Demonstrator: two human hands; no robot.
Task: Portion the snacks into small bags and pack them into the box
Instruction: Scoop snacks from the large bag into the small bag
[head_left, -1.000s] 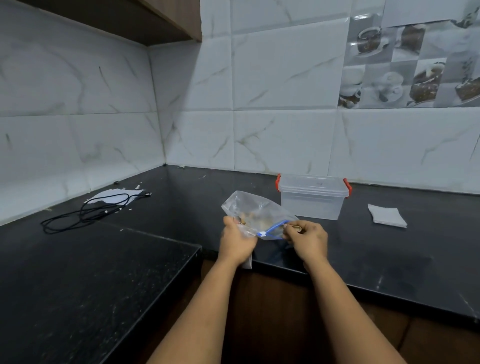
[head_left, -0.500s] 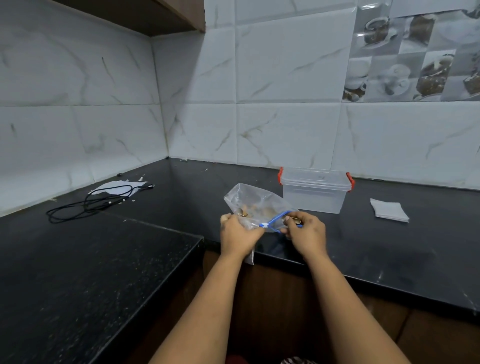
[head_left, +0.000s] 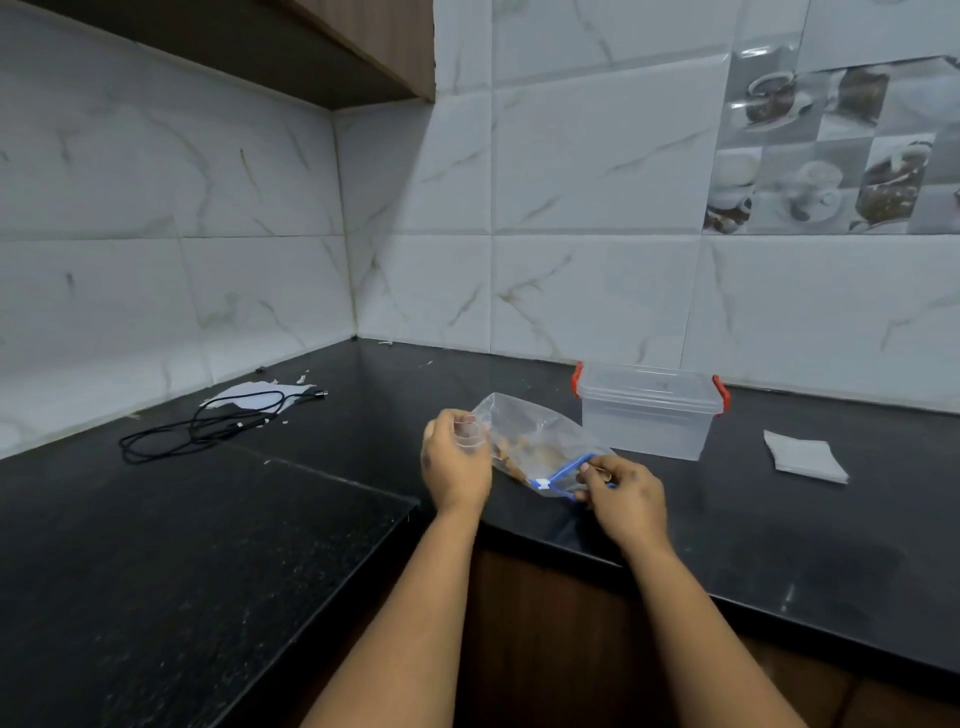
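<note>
Forearms reached up from the lower edge toward the near rim of a black countertop (head_left: 779, 561). Just above that rim the left hand (head_left: 457, 465) had its fingers curled around the closed bottom corner of a clear zip bag (head_left: 535, 441), while the right hand (head_left: 626, 499) pinched the bag's blue zipper edge (head_left: 569, 470) between thumb and fingertips. Stretched between the two hands, the bag lay tilted, its mouth end lower and toward the right, with a small heap of brownish snacks (head_left: 524, 452) gathered inside near the middle. Whether the bag touched the counter could not be told.

Just behind the bag stood a clear plastic box (head_left: 647, 415) with red latches at both ends and its lid on. Right of the box, apart from it, lay a folded white paper napkin (head_left: 805, 457). Farther off to the left, a black cable (head_left: 202, 431) was loosely coiled, one end lying over a white paper sheet (head_left: 249, 392) near the marbled wall tiles (head_left: 571, 286).
</note>
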